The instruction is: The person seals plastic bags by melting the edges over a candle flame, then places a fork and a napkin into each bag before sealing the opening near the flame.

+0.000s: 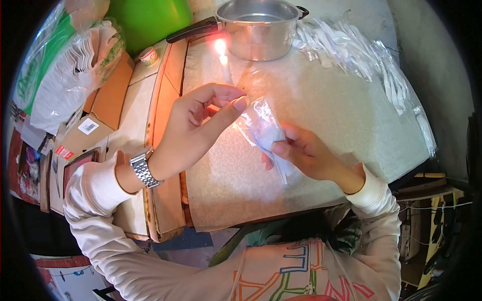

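Observation:
A small clear plastic packet (266,123) with white contents is held over the table by my right hand (306,153), its thumb and fingers pinching the packet's lower part. My left hand (201,113), with a metal watch at the wrist, has its thumb and forefinger pressed together beside the packet's top left edge. Whether those fingertips grip the plastic is too small to tell. Just behind my left hand stands a lit white candle (226,67), its flame glowing above.
A metal pot (258,30) with a black handle stands at the back. Many wrapped white packets (351,50) lie along the back right. To the left are a cardboard box (108,108), plastic bags (75,65), a small cup (148,56) and a green container (150,20).

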A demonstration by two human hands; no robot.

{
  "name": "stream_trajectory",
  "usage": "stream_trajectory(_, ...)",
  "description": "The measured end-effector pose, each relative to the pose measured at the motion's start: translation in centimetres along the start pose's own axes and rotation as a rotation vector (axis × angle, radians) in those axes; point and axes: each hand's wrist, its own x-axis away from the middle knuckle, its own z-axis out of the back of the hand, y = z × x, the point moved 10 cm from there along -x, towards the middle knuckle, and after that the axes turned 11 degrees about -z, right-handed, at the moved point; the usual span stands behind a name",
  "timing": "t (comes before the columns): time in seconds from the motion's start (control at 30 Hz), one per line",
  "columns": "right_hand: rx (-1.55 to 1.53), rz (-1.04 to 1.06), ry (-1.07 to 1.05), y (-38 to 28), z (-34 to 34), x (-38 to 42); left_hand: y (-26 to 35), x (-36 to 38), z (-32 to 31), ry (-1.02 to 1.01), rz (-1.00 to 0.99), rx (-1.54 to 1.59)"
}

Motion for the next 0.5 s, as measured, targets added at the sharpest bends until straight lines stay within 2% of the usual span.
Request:
stream_trajectory(0.33,-0.010,-0.022,-0.053,0.13,-0.81,-0.14,-0.46,0.28,-0.60,-0.065,0.027,-0.020)
stream_trajectory(0.5,0.009,-0.001,0.028,-0.51,-0.24,0.11,-0.71,0.31,-0.63,-0.046,0.035,0.014)
